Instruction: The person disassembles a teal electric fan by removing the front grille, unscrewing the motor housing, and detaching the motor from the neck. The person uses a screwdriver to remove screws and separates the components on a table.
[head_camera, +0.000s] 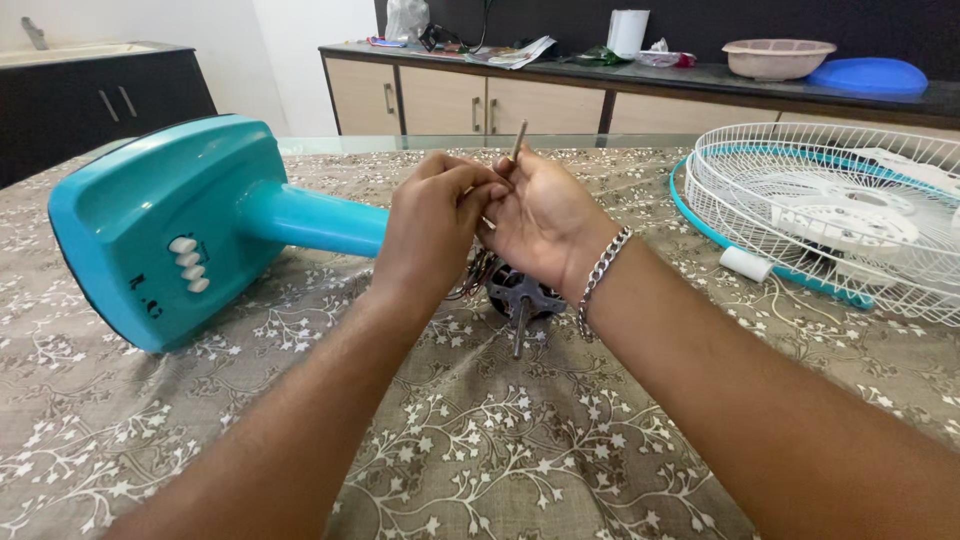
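Both hands, left hand and right hand, pinching a dark fan motor with thin steel shaft.

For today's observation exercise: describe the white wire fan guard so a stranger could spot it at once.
Start at the table with its floral cloth and look to its right edge. The fan guard lies flat there, beside the right hand. Unlike the solid turquoise fan base on the left, it is a round white wire cage with a turquoise rim.

Glossy smooth teal plastic fan base, white wire guard, dull metal motor shaft, matt printed cloth over surface, shiny steel chain bracelet
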